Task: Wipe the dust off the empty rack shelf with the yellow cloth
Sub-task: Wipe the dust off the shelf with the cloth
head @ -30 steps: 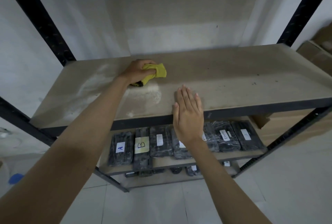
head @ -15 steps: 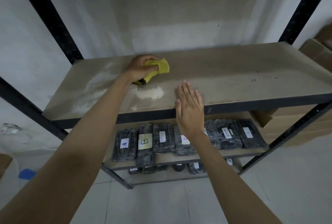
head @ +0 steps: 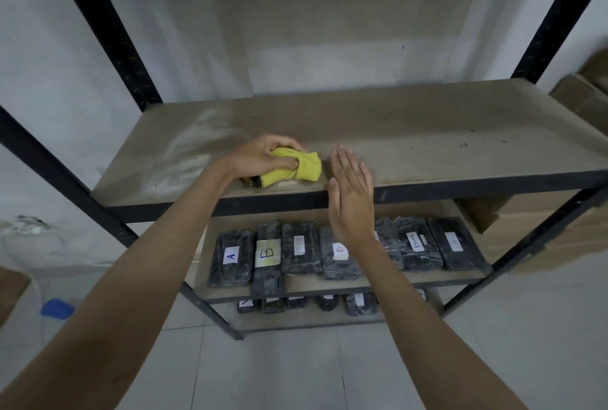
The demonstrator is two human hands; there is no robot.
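The left hand [head: 263, 158] grips the bunched yellow cloth [head: 297, 170] and presses it on the shelf [head: 411, 143], near the shelf's front edge. The right hand [head: 350, 194] lies just beside the cloth, fingers straight and together, holding nothing, its fingertips over the shelf and its palm in front of the front edge. A pale dust patch [head: 187, 153] covers the shelf beyond the left hand. Below the shelf, black wrapped packs [head: 301, 250] with white labels sit in a row on a lower shelf [head: 394, 279].
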